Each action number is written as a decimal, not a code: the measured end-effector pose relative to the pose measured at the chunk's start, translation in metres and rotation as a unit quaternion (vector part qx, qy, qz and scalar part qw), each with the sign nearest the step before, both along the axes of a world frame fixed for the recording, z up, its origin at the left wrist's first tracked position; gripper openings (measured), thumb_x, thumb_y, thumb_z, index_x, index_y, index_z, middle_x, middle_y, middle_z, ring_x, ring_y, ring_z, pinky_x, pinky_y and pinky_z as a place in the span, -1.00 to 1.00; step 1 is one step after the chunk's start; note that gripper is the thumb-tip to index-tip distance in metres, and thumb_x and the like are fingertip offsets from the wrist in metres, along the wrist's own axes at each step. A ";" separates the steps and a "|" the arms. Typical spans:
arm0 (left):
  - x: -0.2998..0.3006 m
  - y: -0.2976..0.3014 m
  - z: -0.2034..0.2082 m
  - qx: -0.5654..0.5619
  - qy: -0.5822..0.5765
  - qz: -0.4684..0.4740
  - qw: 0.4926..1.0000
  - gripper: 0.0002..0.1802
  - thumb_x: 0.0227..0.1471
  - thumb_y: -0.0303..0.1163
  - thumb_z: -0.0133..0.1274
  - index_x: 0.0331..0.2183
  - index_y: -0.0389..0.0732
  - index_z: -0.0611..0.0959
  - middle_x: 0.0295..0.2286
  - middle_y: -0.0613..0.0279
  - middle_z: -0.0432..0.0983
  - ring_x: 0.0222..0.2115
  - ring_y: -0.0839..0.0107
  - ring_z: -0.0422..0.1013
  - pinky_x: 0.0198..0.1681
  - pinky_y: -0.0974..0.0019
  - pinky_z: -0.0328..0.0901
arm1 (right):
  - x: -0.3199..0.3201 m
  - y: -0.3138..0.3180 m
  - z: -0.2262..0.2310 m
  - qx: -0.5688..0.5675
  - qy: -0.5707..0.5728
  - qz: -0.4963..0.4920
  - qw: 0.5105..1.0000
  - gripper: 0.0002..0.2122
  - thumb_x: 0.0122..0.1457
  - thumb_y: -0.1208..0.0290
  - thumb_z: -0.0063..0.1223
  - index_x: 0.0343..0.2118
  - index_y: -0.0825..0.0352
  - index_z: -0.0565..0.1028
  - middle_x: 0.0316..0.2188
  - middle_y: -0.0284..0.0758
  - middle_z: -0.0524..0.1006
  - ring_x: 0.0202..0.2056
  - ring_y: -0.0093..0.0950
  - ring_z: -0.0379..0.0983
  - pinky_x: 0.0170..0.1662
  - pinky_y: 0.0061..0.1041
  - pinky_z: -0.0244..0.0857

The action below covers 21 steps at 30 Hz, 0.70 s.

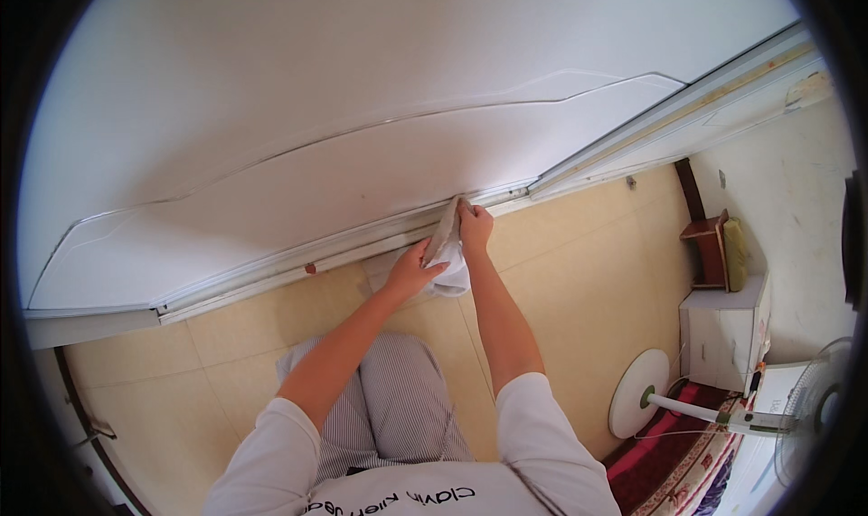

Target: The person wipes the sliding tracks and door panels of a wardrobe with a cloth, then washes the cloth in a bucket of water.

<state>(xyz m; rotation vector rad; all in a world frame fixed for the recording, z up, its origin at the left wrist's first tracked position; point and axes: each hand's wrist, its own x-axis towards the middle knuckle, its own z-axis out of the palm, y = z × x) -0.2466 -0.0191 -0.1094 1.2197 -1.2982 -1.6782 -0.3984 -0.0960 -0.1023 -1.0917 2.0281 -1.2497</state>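
A white cloth [451, 276] with a grey-brown, dirty-looking part is bunched between my two hands, in front of the bottom rail of a large white sliding door. My left hand [416, 269] is closed on the cloth's left side, its thumb lying across the white part. My right hand [475, 226] pinches the upper end, close to the rail [362, 248]. The cloth's top end reaches the rail; whether it presses into the track I cannot tell. Behind the rail rises the white door panel [362, 168], with a curved trim line.
Beige floor tiles [579, 263] lie around my bent knees in striped trousers [398, 398]. To the right stand a white cabinet [723, 331], a reddish-brown wooden box [710, 252] and a standing fan with a round white base [640, 394]. A red patterned fabric [669, 453] lies beside it.
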 end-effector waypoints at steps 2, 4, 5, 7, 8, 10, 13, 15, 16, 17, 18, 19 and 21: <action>-0.001 0.003 0.005 -0.041 0.005 0.058 0.997 -0.40 -0.12 -0.22 0.18 -0.04 -0.27 0.43 -0.26 0.14 0.53 -0.28 0.40 0.44 -0.20 0.37 0.29 | 0.010 0.009 -0.004 0.029 0.008 0.091 0.995 -0.71 0.00 0.29 0.04 -0.63 0.46 0.44 -0.78 -0.30 0.35 -0.66 -0.56 0.24 -0.56 -0.44 0.14; 0.010 0.007 0.019 -0.043 -0.126 0.030 0.991 -0.54 -0.14 -0.17 0.20 -0.23 -0.29 0.54 -0.42 0.22 0.53 -0.42 0.44 0.42 -0.33 0.37 0.29 | 0.025 0.038 -0.003 0.104 0.027 0.236 0.966 -0.72 0.02 0.28 0.06 -0.60 0.45 0.45 -0.76 -0.29 0.33 -0.59 -0.56 0.30 -0.48 -0.47 0.19; 0.021 0.013 0.027 -0.044 -0.126 0.032 0.991 -0.54 -0.14 -0.17 0.20 -0.23 -0.29 0.54 -0.42 0.22 0.53 -0.42 0.44 0.42 -0.33 0.37 0.29 | 0.026 0.051 0.004 0.154 -0.013 0.212 0.965 -0.75 0.02 0.26 0.08 -0.51 0.39 0.45 -0.68 -0.36 0.33 -0.54 -0.57 0.29 -0.43 -0.54 0.19; 0.053 0.025 0.034 0.081 -0.160 -0.057 0.982 -0.64 -0.11 -0.18 0.18 -0.38 -0.30 0.56 -0.55 0.29 0.46 -0.53 0.50 0.34 -0.43 0.38 0.24 | 0.024 0.082 0.004 0.139 -0.180 0.188 0.956 -0.76 0.02 0.26 0.10 -0.44 0.37 0.45 -0.61 -0.39 0.35 -0.50 -0.59 0.29 -0.40 -0.57 0.20; 0.068 0.034 0.029 0.076 -0.162 -0.048 0.983 -0.64 -0.11 -0.18 0.18 -0.38 -0.30 0.56 -0.55 0.29 0.46 -0.53 0.50 0.34 -0.43 0.38 0.24 | 0.029 0.093 0.007 0.121 -0.343 0.160 0.918 -0.76 0.01 0.26 0.12 -0.38 0.34 0.45 -0.54 -0.42 0.38 -0.46 -0.60 0.29 -0.36 -0.59 0.20; 0.102 0.060 0.008 0.060 -0.085 0.168 0.980 -0.69 -0.03 -0.20 0.11 -0.39 -0.28 0.57 -0.59 0.36 0.41 -0.56 0.55 0.29 -0.49 0.39 0.21 | 0.058 0.124 0.016 0.129 -0.304 0.230 0.916 -0.74 0.01 0.27 0.13 -0.31 0.33 0.45 -0.47 -0.43 0.41 -0.42 -0.61 0.31 -0.34 -0.60 0.21; 0.124 0.081 0.014 0.075 -0.005 0.223 0.972 -0.75 0.03 -0.24 0.05 -0.36 -0.24 0.57 -0.54 0.41 0.43 -0.53 0.57 0.32 -0.45 0.41 0.24 | 0.092 0.157 0.012 0.122 -0.233 0.298 0.918 -0.71 0.00 0.30 0.16 -0.24 0.33 0.46 -0.40 -0.43 0.46 -0.38 -0.62 0.34 -0.32 -0.61 0.23; 0.133 0.096 0.052 0.110 0.021 0.271 0.956 -0.76 0.05 -0.25 0.04 -0.33 -0.22 0.57 -0.52 0.42 0.44 -0.52 0.57 0.33 -0.42 0.42 0.25 | 0.113 0.162 0.050 0.121 -0.176 0.331 0.919 -0.74 0.02 0.33 0.17 -0.27 0.37 0.48 -0.46 -0.43 0.49 -0.42 -0.66 0.34 -0.35 -0.62 0.24; 0.137 0.099 0.078 0.140 0.051 0.310 0.939 -0.78 0.06 -0.26 0.03 -0.31 -0.21 0.57 -0.50 0.43 0.44 -0.51 0.58 0.35 -0.40 0.44 0.27 | 0.122 0.156 0.071 0.121 -0.177 0.342 0.915 -0.74 0.02 0.33 0.17 -0.27 0.37 0.48 -0.46 -0.43 0.49 -0.42 -0.66 0.34 -0.35 -0.62 0.24; 0.143 0.100 0.096 0.136 0.051 0.320 0.936 -0.78 0.06 -0.26 0.03 -0.31 -0.21 0.57 -0.50 0.43 0.44 -0.51 0.58 0.35 -0.40 0.44 0.27 | 0.132 0.152 0.085 0.108 -0.155 0.337 0.922 -0.76 0.03 0.35 0.16 -0.28 0.37 0.49 -0.48 -0.44 0.49 -0.45 -0.67 0.33 -0.38 -0.62 0.23; 0.145 0.098 0.110 0.119 0.090 0.348 0.925 -0.78 0.06 -0.27 0.03 -0.31 -0.21 0.56 -0.49 0.43 0.44 -0.50 0.60 0.35 -0.39 0.47 0.27 | 0.136 0.147 0.093 0.094 -0.131 0.324 0.932 -0.79 0.04 0.37 0.15 -0.30 0.37 0.50 -0.51 -0.44 0.49 -0.48 -0.68 0.32 -0.41 -0.63 0.22; 0.148 0.094 0.121 0.102 0.128 0.374 0.913 -0.79 0.07 -0.28 0.03 -0.30 -0.21 0.55 -0.48 0.43 0.44 -0.50 0.61 0.36 -0.37 0.50 0.27 | 0.138 0.139 0.090 0.078 -0.178 0.337 0.921 -0.86 0.07 0.40 0.11 -0.39 0.37 0.49 -0.60 -0.50 0.39 -0.55 -0.70 0.22 -0.49 -0.65 0.14; 0.169 0.086 0.135 0.091 0.163 0.406 0.895 -0.80 0.04 -0.31 0.06 -0.32 -0.22 0.55 -0.49 0.43 0.44 -0.50 0.63 0.35 -0.39 0.52 0.26 | 0.156 0.125 0.114 0.055 -0.167 0.343 0.923 -0.86 0.07 0.41 0.10 -0.46 0.38 0.45 -0.64 -0.51 0.33 -0.57 -0.71 0.16 -0.52 -0.65 0.08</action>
